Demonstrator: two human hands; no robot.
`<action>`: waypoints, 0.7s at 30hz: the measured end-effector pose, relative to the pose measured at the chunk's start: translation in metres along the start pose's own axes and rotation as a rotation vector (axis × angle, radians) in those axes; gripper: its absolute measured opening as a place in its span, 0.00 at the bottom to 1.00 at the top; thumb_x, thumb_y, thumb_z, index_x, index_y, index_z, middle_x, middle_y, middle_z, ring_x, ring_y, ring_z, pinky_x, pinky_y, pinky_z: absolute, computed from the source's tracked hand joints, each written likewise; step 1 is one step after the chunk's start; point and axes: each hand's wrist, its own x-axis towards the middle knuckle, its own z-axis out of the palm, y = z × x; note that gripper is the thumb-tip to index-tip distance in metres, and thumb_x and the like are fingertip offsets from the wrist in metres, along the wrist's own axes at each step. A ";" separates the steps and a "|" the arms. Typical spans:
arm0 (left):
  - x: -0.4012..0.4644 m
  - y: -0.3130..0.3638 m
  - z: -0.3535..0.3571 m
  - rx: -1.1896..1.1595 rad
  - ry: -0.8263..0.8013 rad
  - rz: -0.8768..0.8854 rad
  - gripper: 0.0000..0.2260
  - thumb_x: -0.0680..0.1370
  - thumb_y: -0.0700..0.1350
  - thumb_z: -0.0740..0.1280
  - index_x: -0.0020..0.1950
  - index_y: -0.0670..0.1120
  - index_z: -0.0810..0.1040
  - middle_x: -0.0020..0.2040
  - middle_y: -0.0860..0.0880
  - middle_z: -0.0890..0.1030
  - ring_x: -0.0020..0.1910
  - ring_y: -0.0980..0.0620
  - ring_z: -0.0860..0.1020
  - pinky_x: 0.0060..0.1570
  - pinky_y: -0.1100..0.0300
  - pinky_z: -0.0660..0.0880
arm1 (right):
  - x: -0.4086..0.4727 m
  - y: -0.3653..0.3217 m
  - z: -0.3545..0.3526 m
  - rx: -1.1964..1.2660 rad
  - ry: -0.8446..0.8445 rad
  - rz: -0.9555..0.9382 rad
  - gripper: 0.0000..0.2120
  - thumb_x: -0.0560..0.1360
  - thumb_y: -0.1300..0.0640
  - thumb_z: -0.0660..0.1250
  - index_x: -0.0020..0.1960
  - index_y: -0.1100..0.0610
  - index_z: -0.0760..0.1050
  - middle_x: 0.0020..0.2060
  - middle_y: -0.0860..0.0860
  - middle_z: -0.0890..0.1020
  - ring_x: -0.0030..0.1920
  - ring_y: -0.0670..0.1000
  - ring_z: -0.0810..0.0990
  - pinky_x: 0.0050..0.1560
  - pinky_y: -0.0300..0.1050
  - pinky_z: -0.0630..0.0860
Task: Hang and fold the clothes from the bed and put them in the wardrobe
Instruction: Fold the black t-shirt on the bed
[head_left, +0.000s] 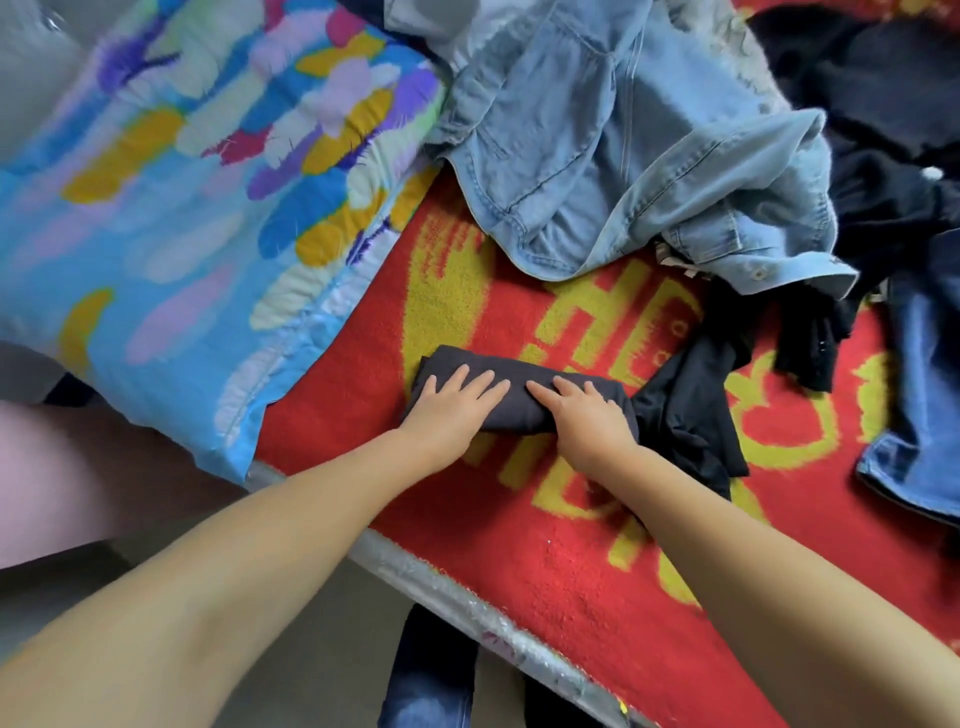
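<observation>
- Dark grey folded garment (514, 395) lies on the red and yellow blanket (561, 561) of the bed, near the middle of the view, folded into a narrow band running from 9 to 3 o'clock.
- Both hands lie flat on it with fingers straight, pressing down and gripping nothing: the left hand (447, 410) on its 9 o'clock end, the right hand (587, 415) on its 3 o'clock end, fingertips close together.
- Touching the band's 3 o'clock end is a loose black cloth (685, 421), crumpled.
- At 12 o'clock from the hands lies a light blue denim shirt (649, 145), unfolded, with a button showing at its cuff.
- At 2 o'clock a heap of dark clothes (883, 104); at 3 o'clock, blue jeans (919, 395) at the edge of view.
- At 10 o'clock a bright patterned quilt (171, 228) in blue, yellow and purple overlaps the blanket.
</observation>
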 end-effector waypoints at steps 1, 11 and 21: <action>-0.006 0.003 -0.021 -0.006 0.010 -0.005 0.34 0.78 0.31 0.56 0.79 0.51 0.45 0.79 0.50 0.49 0.77 0.43 0.48 0.71 0.39 0.54 | -0.008 -0.002 -0.019 -0.011 0.025 -0.001 0.35 0.78 0.66 0.57 0.78 0.42 0.48 0.77 0.51 0.56 0.75 0.62 0.54 0.68 0.64 0.64; -0.119 0.021 -0.152 0.105 0.218 -0.127 0.36 0.78 0.30 0.57 0.79 0.50 0.43 0.79 0.47 0.50 0.77 0.40 0.50 0.70 0.37 0.56 | -0.111 -0.043 -0.150 -0.173 0.259 -0.159 0.35 0.79 0.64 0.58 0.78 0.43 0.47 0.74 0.50 0.61 0.72 0.57 0.61 0.66 0.57 0.67; -0.285 0.060 -0.120 0.000 0.395 -0.502 0.36 0.76 0.32 0.62 0.78 0.48 0.49 0.75 0.47 0.58 0.74 0.42 0.57 0.65 0.37 0.63 | -0.201 -0.124 -0.153 -0.412 0.313 -0.523 0.35 0.78 0.61 0.61 0.78 0.43 0.48 0.74 0.50 0.62 0.72 0.58 0.62 0.66 0.60 0.67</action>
